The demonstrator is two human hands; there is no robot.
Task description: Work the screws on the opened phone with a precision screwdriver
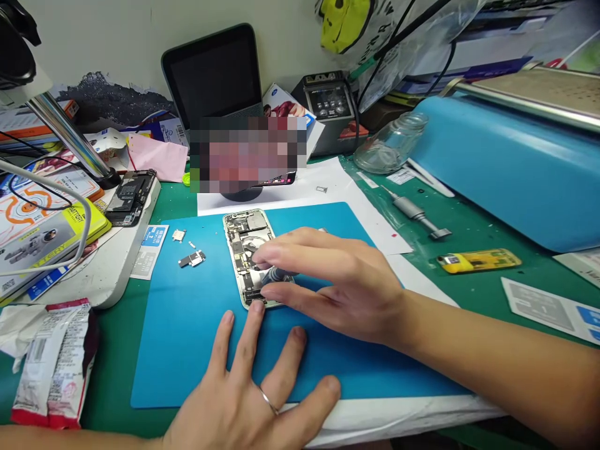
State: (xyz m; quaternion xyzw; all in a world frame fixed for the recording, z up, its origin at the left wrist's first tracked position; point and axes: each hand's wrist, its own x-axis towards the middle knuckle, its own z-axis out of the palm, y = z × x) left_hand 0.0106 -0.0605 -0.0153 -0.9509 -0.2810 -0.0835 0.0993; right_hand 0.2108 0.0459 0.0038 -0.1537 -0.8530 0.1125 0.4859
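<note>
An opened phone [240, 256] lies on the blue mat [178, 350], its circuit boards and inner parts bare. My left hand [262, 387] rests palm down with fingers spread, one fingertip at the phone's lower edge. Over the phone's right side, my right hand [342, 281] is closed with thumb and fingers round a grey screwdriver [277, 275]. Most of that screwdriver is hidden by the fingers, and its tip cannot be made out. Left of the phone lie a small metal shield [179, 235] and a dark-and-silver bracket piece [192, 259].
Another grey screwdriver [412, 212] and a yellow phone-shaped part [479, 260] lie to the right. A glass jar [391, 144] stands behind them. At left are a second opened phone [130, 197], a lamp post [70, 134] and a snack packet [54, 365]. A dark-screened display [215, 75] stands behind.
</note>
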